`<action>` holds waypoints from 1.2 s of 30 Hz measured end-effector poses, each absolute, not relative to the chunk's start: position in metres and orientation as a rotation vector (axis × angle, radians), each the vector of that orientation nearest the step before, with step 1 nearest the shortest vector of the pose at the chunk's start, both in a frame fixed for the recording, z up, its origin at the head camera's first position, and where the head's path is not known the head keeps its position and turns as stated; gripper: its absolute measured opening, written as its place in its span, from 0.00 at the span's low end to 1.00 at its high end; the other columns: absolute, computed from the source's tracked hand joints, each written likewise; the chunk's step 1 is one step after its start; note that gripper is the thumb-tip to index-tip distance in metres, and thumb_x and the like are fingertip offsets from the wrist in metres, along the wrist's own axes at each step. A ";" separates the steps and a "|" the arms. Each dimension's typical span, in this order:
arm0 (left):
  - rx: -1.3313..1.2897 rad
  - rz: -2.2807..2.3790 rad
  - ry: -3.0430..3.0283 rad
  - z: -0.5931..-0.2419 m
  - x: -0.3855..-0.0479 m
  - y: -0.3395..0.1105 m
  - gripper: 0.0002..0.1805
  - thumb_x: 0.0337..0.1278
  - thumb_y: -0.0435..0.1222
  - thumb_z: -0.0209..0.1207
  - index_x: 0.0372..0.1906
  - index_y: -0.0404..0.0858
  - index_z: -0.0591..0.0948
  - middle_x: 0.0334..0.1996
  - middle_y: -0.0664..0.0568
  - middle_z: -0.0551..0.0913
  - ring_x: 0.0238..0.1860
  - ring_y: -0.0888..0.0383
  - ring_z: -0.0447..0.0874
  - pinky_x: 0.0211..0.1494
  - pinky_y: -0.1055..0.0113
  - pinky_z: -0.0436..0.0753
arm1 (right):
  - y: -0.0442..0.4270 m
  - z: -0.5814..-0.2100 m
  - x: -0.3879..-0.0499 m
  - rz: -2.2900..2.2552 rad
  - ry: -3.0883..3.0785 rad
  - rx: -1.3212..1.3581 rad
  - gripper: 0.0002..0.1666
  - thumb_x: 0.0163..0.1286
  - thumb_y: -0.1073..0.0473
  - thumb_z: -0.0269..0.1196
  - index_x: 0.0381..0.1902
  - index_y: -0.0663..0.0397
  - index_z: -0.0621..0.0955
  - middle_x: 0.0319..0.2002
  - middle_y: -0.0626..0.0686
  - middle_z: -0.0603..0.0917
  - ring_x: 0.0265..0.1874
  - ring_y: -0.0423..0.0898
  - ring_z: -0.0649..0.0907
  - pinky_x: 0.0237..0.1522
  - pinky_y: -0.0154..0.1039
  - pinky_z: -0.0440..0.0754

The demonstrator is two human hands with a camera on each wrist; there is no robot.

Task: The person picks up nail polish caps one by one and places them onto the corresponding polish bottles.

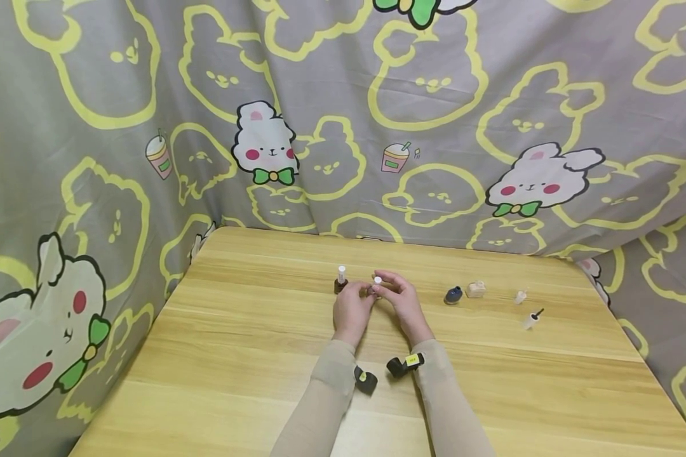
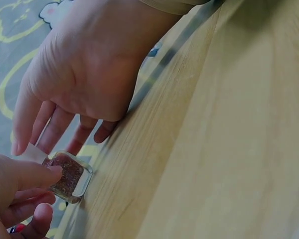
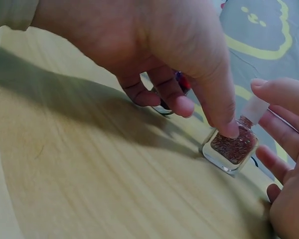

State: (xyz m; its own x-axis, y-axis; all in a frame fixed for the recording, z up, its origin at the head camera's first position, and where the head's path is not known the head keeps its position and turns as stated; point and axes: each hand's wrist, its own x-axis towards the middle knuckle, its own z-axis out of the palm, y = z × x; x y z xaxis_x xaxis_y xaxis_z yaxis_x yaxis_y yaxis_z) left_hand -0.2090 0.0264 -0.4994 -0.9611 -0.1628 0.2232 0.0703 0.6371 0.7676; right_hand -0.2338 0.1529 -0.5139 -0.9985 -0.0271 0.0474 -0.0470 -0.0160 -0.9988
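Observation:
My left hand pinches the body of a small square bottle of brownish-red glitter, its thumb flat on the glass. Thumb and fingers of my right hand are around the bottle's white cap. The bottle tilts between both hands, low over the wooden table; in the left wrist view, my left hand is at the bottom left and my right hand comes from above. Just beyond my left hand stands a dark bottle with a white cap.
Right of my hands are a dark blue bottle and a pale beige bottle, both without caps. Farther right lie two white caps with brushes, one small and one larger. A patterned curtain hangs behind the table.

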 end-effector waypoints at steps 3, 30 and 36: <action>0.083 -1.229 -2.589 -0.500 -0.209 0.027 0.13 0.52 0.45 0.69 0.41 0.44 0.87 0.46 0.54 0.88 0.48 0.53 0.87 0.49 0.57 0.83 | 0.155 -0.513 -0.233 2.261 -2.175 0.071 0.24 0.62 0.63 0.68 0.56 0.61 0.79 0.52 0.50 0.85 0.46 0.36 0.83 0.49 0.32 0.80; 0.097 -1.202 -2.583 -0.500 -0.208 0.027 0.14 0.50 0.45 0.70 0.41 0.44 0.87 0.43 0.54 0.89 0.45 0.53 0.88 0.46 0.57 0.83 | 0.151 -0.506 -0.232 2.229 -2.173 -0.013 0.20 0.62 0.67 0.67 0.51 0.69 0.79 0.37 0.39 0.84 0.39 0.39 0.81 0.43 0.34 0.80; 0.098 -1.204 -2.582 -0.500 -0.208 0.027 0.14 0.50 0.46 0.70 0.41 0.45 0.87 0.44 0.54 0.89 0.46 0.53 0.87 0.47 0.57 0.83 | 0.152 -0.513 -0.236 2.204 -2.196 0.049 0.23 0.63 0.65 0.67 0.56 0.64 0.79 0.47 0.49 0.86 0.43 0.38 0.81 0.44 0.32 0.81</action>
State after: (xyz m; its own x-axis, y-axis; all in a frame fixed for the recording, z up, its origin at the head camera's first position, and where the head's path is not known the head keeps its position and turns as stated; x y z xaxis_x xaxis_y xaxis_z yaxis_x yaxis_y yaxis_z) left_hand -0.2077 0.0265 -0.4995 -0.9557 -0.1822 0.2312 0.0599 0.6485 0.7588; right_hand -0.2357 0.1518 -0.5130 -0.9991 -0.0008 0.0434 -0.0434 -0.0038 -0.9991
